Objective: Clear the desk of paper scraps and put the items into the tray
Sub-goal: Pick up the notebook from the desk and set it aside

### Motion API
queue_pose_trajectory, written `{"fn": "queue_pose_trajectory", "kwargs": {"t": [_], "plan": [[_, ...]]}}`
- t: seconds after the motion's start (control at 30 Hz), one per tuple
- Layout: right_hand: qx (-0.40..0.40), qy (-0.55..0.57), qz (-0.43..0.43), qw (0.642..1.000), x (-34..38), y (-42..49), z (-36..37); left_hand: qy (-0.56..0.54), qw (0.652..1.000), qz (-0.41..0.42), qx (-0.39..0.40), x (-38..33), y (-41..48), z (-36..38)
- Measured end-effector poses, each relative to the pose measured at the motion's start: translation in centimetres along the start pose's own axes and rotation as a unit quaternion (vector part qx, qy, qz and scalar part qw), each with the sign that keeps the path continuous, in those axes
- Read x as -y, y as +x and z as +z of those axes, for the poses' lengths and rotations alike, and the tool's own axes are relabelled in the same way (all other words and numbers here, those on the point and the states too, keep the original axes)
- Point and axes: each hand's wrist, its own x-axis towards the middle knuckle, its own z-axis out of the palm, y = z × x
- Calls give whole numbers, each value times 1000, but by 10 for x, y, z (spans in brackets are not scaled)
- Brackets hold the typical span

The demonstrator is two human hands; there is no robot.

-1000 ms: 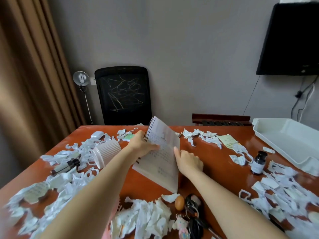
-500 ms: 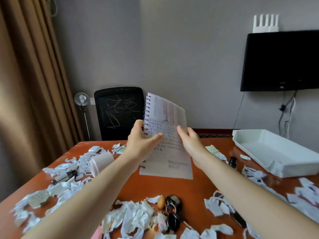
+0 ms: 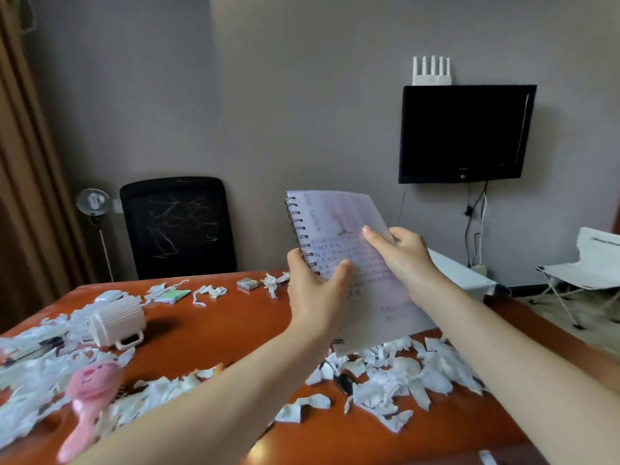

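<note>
Littering the glossy orange-brown desk (image 3: 218,330): torn white paper scraps (image 3: 396,374), a pink hairbrush (image 3: 87,391), a ribbed white case (image 3: 115,318). Behind, a grey wall with a black TV (image 3: 464,132) and a black chair (image 3: 177,226); at the far right edge, a white tray (image 3: 459,273). Gripped upright above the desk by left hand (image 3: 315,290) and right hand (image 3: 402,256): a spiral notebook (image 3: 339,243). Handwriting on its page, too blurred to read.

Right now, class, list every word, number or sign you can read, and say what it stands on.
No text can be read.
On the notebook: handwritten lines, too blurred.
On the TV: a small mark on the lower bezel, too small.
On the folding chair: dark print, too blurred.
</note>
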Motion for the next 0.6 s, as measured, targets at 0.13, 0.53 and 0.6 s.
{"fn": "queue_pose_trajectory", "kwargs": {"t": [0.13,0.53,0.6], "plan": [[-30,-31,4,999,-28,10,-46,-38,998,-36,35,8,-19,50],[-91,-52,118,987,-126,40,-188,-26,970,-26,240,44,-68,167],[-97,-45,132,985,-141,41,-210,-15,967,-16,255,52,-72,184]]}}
